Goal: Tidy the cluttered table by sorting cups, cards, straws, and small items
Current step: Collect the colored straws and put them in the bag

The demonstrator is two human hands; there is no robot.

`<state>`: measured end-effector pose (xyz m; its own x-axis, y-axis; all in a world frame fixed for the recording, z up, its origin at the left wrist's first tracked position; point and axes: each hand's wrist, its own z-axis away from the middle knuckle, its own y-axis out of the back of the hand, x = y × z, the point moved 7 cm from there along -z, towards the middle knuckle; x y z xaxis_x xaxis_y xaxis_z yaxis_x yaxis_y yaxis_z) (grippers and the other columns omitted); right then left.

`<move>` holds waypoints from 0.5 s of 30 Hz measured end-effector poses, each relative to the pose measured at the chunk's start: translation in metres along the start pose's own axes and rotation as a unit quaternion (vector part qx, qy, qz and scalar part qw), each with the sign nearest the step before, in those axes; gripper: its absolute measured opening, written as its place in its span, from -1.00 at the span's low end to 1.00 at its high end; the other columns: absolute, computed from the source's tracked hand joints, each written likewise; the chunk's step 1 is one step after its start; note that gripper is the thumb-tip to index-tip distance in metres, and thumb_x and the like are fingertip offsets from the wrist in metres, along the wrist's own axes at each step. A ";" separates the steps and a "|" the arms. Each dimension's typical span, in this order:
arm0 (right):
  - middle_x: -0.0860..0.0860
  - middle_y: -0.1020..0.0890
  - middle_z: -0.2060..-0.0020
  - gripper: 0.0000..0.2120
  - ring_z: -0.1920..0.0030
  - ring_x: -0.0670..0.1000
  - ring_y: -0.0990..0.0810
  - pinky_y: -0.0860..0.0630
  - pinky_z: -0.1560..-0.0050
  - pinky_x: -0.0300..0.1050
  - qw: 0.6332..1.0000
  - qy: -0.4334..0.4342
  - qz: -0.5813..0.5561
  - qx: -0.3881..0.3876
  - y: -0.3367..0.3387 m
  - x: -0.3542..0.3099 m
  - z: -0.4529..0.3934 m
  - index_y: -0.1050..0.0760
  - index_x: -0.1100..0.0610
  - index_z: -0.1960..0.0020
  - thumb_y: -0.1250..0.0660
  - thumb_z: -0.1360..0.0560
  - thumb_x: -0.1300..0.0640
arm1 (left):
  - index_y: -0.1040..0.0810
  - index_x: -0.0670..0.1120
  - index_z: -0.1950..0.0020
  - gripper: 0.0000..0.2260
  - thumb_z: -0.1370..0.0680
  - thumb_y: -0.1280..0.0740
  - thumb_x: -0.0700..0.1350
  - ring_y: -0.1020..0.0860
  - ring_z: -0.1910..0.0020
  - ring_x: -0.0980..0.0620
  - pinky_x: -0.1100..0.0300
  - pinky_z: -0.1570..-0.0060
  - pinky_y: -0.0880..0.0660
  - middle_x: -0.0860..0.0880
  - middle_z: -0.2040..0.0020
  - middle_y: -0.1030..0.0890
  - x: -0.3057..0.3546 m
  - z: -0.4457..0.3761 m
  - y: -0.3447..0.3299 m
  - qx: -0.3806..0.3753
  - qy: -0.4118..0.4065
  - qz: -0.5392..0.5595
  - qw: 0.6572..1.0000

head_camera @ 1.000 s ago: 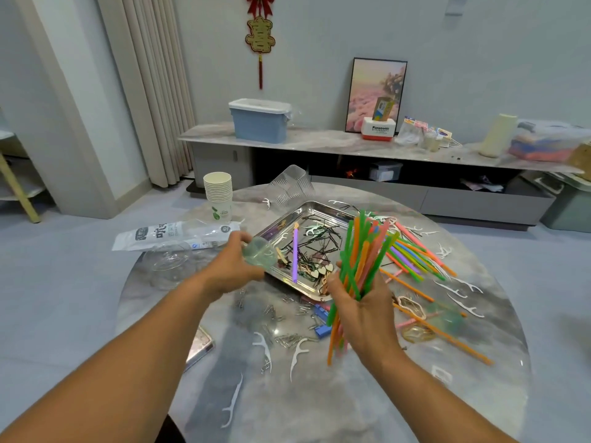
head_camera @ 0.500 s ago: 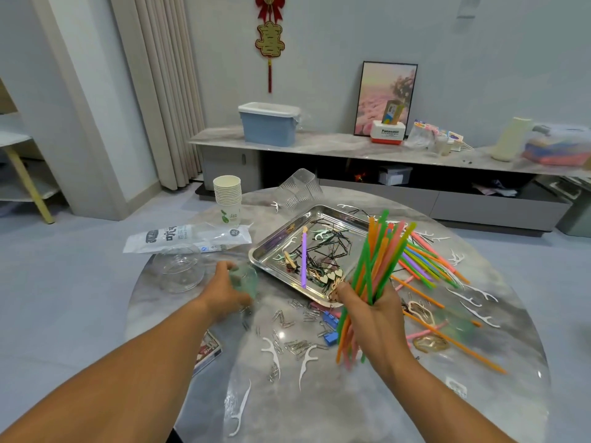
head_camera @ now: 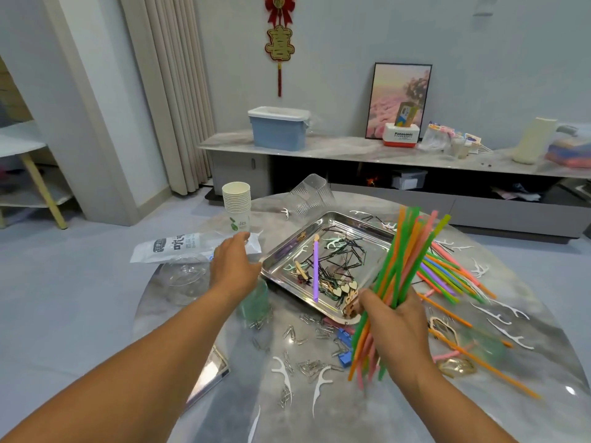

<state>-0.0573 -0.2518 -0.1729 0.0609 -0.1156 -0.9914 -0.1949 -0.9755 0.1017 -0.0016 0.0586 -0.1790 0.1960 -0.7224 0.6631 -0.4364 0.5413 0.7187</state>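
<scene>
My right hand (head_camera: 395,321) grips a bundle of green, orange and pink straws (head_camera: 406,260) upright over the round marble table (head_camera: 335,410). More loose straws (head_camera: 447,273) lie fanned to its right. My left hand (head_camera: 235,266) stretches out, fingers straight, toward a printed plastic bag (head_camera: 172,247) and holds nothing. Just below its wrist a translucent green cup (head_camera: 256,303) stands on the table. A steel tray (head_camera: 361,225) in the middle holds hairpins, wooden hearts and a purple straw (head_camera: 316,270). A stack of paper cups (head_camera: 236,203) stands behind the bag.
Clear plastic cups (head_camera: 311,193) lie tipped behind the tray. A glass lid (head_camera: 185,279) sits at the table's left edge. Paper clips (head_camera: 307,366), white floss picks (head_camera: 319,385) and a blue binder clip (head_camera: 343,359) litter the front. A card deck (head_camera: 208,372) lies near my left forearm.
My left hand set the green cup down on the table left of the tray, let go, and reached forward toward the bag. My right hand kept the straw bundle, tilting it slightly.
</scene>
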 end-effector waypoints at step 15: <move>0.24 -0.66 0.27 -0.89 0.33 0.18 -0.62 -0.63 0.17 0.18 0.996 -0.028 -0.040 0.072 0.001 -0.025 -0.051 -0.57 0.21 0.15 -0.46 -0.41 0.19 | -0.10 0.09 -0.62 -0.26 -0.50 -0.18 -0.38 -0.45 -0.31 -0.23 -0.09 -0.20 -0.53 -0.16 -0.47 -0.40 -0.073 -0.146 0.045 -0.179 0.038 -0.345 0.921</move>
<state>-0.0093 -0.2598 -0.1443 0.0277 -0.0241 -0.9993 -0.3296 -0.9440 0.0137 0.0927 0.1983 -0.1641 0.3860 -0.9221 0.0250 0.1294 0.0810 0.9883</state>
